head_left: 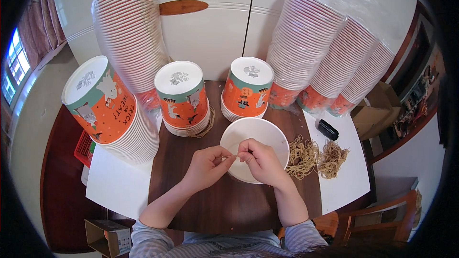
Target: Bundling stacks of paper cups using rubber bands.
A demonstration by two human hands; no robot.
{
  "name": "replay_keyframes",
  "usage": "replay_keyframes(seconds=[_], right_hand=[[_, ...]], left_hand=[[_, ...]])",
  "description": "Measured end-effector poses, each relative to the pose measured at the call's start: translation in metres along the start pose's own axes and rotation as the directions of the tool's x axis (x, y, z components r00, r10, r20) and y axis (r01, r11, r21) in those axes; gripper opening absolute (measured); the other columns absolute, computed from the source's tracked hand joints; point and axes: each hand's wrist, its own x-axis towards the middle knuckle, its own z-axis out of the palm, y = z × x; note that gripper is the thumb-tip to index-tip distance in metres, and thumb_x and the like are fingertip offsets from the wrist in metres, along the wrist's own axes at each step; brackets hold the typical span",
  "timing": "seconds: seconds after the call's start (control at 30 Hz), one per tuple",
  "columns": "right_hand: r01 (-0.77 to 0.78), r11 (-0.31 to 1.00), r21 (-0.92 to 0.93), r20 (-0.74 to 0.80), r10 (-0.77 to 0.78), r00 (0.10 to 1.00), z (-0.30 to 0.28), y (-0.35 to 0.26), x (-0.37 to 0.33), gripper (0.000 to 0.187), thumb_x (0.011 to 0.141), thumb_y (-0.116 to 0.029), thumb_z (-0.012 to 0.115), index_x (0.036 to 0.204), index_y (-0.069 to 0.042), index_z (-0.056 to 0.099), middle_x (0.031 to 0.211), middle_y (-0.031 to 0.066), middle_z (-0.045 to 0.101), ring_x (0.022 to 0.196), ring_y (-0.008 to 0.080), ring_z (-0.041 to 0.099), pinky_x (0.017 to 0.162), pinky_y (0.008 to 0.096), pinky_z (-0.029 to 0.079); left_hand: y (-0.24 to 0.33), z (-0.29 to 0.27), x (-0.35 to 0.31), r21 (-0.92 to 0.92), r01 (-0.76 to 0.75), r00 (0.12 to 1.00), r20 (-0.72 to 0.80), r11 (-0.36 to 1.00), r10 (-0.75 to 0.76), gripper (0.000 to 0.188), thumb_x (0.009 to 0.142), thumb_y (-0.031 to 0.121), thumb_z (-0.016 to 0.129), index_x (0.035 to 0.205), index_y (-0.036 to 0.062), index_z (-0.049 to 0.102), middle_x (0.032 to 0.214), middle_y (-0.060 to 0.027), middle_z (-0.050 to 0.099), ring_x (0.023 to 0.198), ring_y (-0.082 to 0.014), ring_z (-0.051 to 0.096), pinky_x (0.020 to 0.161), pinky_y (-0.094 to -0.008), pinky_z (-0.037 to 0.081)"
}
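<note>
My left hand point(206, 166) and my right hand point(261, 161) meet over a white paper bucket point(258, 126), which stands with its open mouth up on the brown table. Both hands are pinched closed, fingertips almost touching. A short length of tan cord point(231, 156) shows between them, gripped on each side; its further run is hidden by the fingers. To the right of the bucket lies a loose heap of tan cords point(302, 156), with a second tangled heap point(333, 159) beside it.
Upside-down orange and green bucket stacks stand at left point(112, 105), centre-left point(184, 100) and centre point(247, 88); cord hangs by the centre-left one. Plastic-wrapped stacks rise behind at left point(128, 38) and right point(306, 43). A small black object point(328, 129) lies near the cords. A wooden chair point(377, 220) stands lower right.
</note>
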Motion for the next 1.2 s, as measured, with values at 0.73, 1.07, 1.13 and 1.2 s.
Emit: replay_keyframes(seconds=[0.73,1.07,1.13,1.2], right_hand=[[0.006,0.993,-0.117,0.034,-0.002,0.999,0.001,0.001,-0.001,0.003,0.081,-0.002,0.052,0.079,-0.002,0.050,0.065,0.0079,0.056,0.059,0.0165,0.057,0.054,0.0269,0.044],[-0.008,1.000,-0.010,-0.047,0.008,0.999,-0.006,-0.017,-0.006,0.004,0.082,-0.001,0.053,0.086,-0.001,0.053,0.074,0.0070,0.059,0.067,0.0124,0.058,0.059,0.0238,0.045],[-0.031,0.999,-0.019,-0.030,0.030,0.999,-0.008,-0.024,-0.008,0.007,0.080,-0.001,0.055,0.087,-0.001,0.053,0.075,0.0075,0.059,0.068,0.0145,0.059,0.059,0.0253,0.046],[-0.055,0.998,-0.036,-0.020,0.054,0.998,-0.010,-0.028,-0.011,0.011,0.078,-0.002,0.057,0.088,-0.002,0.053,0.077,0.0079,0.059,0.069,0.0166,0.059,0.060,0.0268,0.046]], left_hand=[[0.001,0.004,-0.001,0.037,0.056,0.997,-0.051,0.998,-0.054,0.006,0.078,0.006,0.060,0.079,-0.0004,0.059,0.060,-0.0048,0.056,0.052,-0.0042,0.050,0.048,-0.0205,0.039],[0.016,-0.013,0.005,0.215,-0.139,0.990,0.054,0.967,0.131,0.008,0.075,0.007,0.062,0.082,0.0021,0.061,0.070,-0.0058,0.055,0.055,-0.0105,0.052,0.050,-0.0224,0.041],[0.017,-0.018,0.004,0.265,-0.205,0.978,0.094,0.942,0.187,0.008,0.074,0.007,0.064,0.081,0.0028,0.062,0.076,-0.0052,0.053,0.060,-0.0100,0.052,0.051,-0.0210,0.040],[0.020,-0.019,0.002,0.263,-0.229,0.973,0.098,0.937,0.211,0.010,0.074,0.006,0.064,0.083,0.0038,0.062,0.078,-0.0046,0.053,0.061,-0.0096,0.052,0.052,-0.0205,0.040]])
